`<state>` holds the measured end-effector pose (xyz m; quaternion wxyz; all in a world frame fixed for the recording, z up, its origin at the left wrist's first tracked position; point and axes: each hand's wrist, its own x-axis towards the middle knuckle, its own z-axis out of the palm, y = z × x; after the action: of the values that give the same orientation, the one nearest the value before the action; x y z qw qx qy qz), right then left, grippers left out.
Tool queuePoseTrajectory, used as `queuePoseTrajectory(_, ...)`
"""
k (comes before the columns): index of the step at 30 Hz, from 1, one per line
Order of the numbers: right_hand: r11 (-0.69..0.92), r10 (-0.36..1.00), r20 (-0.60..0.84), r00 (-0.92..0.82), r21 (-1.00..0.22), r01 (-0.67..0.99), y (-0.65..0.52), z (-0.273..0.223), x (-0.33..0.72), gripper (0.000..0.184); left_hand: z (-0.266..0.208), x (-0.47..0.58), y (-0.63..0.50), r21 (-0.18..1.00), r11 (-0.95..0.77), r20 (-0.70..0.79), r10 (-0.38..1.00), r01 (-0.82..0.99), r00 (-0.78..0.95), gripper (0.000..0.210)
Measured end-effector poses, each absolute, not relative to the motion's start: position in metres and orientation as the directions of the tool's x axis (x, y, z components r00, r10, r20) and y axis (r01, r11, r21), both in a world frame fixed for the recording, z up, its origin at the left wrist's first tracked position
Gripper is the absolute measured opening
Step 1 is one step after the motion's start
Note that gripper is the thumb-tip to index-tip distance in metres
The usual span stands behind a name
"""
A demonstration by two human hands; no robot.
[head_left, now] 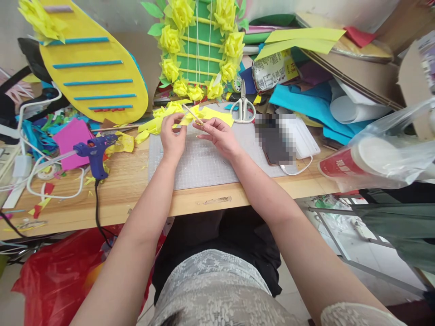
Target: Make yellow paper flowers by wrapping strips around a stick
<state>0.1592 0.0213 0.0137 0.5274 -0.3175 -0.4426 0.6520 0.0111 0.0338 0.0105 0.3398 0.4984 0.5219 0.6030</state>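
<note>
Over the grey cutting mat [200, 170], my right hand [219, 138] pinches a thin wooden stick [193, 113], which slants up to the left. My left hand [173, 138] is curled just beside it, its fingertips at a small yellow paper piece [187, 119]. The stick's upper part lies across this yellow paper in my view. Just beyond both hands are more yellow sheets [217, 116] and crumpled yellow petals [169, 110]. Scissors with pale handles [243, 108] lie beyond my right hand.
A blue glue gun [95, 154] with its cord stands at left by magenta paper [70, 142]. Behind are a yellow pear-shaped board [98, 68] and a green panel edged with yellow flowers [204, 45]. Right are a phone [275, 140], white device [304, 136] and bagged red cup [343, 163].
</note>
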Motion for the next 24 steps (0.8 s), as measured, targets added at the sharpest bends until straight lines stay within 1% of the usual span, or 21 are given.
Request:
queuePoseTrajectory(2, -0.045, 0.961, 0.071, -0.266, -0.912, -0.407, 0.02, 0.014, 0.159, 0.039, 0.01, 0.012, 0.037, 0.98, -0.191, 0.197, 0.905, 0.052, -0.376, 0.024)
queuePoseTrajectory(3, -0.042, 0.959, 0.077, -0.274, -0.914, -0.403, 0.02, 0.014, 0.159, 0.039, 0.01, 0.012, 0.038, 0.988, -0.154, 0.144, 0.904, 0.006, -0.404, 0.023)
queuePoseTrajectory(6, -0.026, 0.956, 0.087, -0.279, -0.925, -0.379, 0.02, 0.014, 0.161, 0.039, 0.014, 0.012, 0.039, 0.987, 0.008, -0.067, 0.926, -0.158, -0.371, 0.018)
queuePoseTrajectory(8, -0.015, 0.956, 0.094, -0.279, -0.93, -0.367, 0.02, 0.014, 0.162, 0.039, 0.018, 0.012, 0.039, 0.965, 0.081, -0.161, 0.934, -0.25, -0.32, 0.017)
queuePoseTrajectory(11, -0.002, 0.954, 0.106, -0.28, -0.933, -0.36, 0.021, 0.013, 0.163, 0.038, 0.022, 0.012, 0.037, 0.931, 0.103, -0.204, 0.943, -0.35, -0.265, 0.02)
queuePoseTrajectory(13, 0.007, 0.953, 0.115, -0.279, -0.933, -0.361, 0.021, 0.012, 0.164, 0.037, 0.024, 0.011, 0.036, 0.912, 0.116, -0.222, 0.947, -0.395, -0.234, 0.018)
queuePoseTrajectory(17, 0.003, 0.956, 0.105, -0.274, -0.938, -0.348, 0.022, 0.011, 0.164, 0.036, 0.025, 0.008, 0.035, 0.878, 0.172, -0.28, 0.941, -0.446, -0.188, 0.011)
queuePoseTrajectory(22, -0.009, 0.955, 0.094, -0.283, -0.939, -0.343, 0.023, 0.01, 0.165, 0.035, 0.021, 0.004, 0.037, 0.832, 0.223, -0.324, 0.939, -0.508, -0.119, 0.011)
queuePoseTrajectory(24, -0.014, 0.955, 0.09, -0.284, -0.939, -0.345, 0.023, 0.01, 0.165, 0.035, 0.02, 0.003, 0.038, 0.823, 0.23, -0.331, 0.937, -0.519, -0.109, 0.016)
